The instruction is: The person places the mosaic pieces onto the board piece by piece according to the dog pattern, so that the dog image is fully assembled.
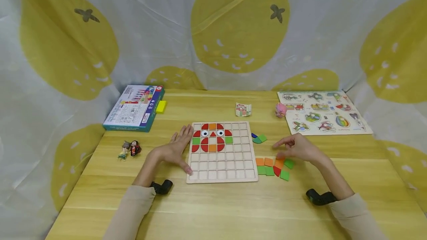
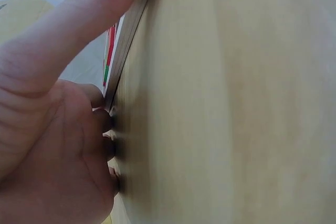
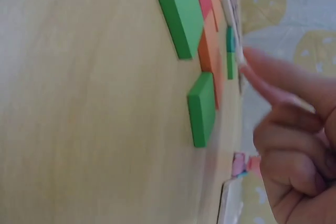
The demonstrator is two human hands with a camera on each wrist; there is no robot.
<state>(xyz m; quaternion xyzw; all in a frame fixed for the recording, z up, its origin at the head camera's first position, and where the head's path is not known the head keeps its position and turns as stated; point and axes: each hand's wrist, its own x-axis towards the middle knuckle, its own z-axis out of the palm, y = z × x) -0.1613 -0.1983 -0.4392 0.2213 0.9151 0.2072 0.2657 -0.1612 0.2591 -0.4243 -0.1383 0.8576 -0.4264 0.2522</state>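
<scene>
A wooden grid board (image 1: 235, 175) lies mid-table, its upper left squares filled with red, orange and green tiles and two eye tiles (image 1: 205, 133). My left hand (image 1: 173, 153) rests at the board's left edge with fingers spread; in the left wrist view its thumb (image 2: 68, 24) lies along that edge. Right of the board, my right hand (image 1: 298, 148) hovers over loose tiles, index finger stretched out and other fingers bent, with nothing visible in its grasp. Beneath it are an orange tile (image 1: 279, 163), a red tile (image 1: 277, 171) and several green tiles (image 3: 181, 17).
Blue and green tiles (image 1: 262, 138) lie by the board's right edge. Behind stand a small picture card (image 1: 243, 109), a pink figure (image 1: 281, 110) and a peg puzzle (image 1: 328, 116). At left are a game box (image 1: 133, 108), a yellow block (image 1: 161, 107) and small figurines (image 1: 135, 148).
</scene>
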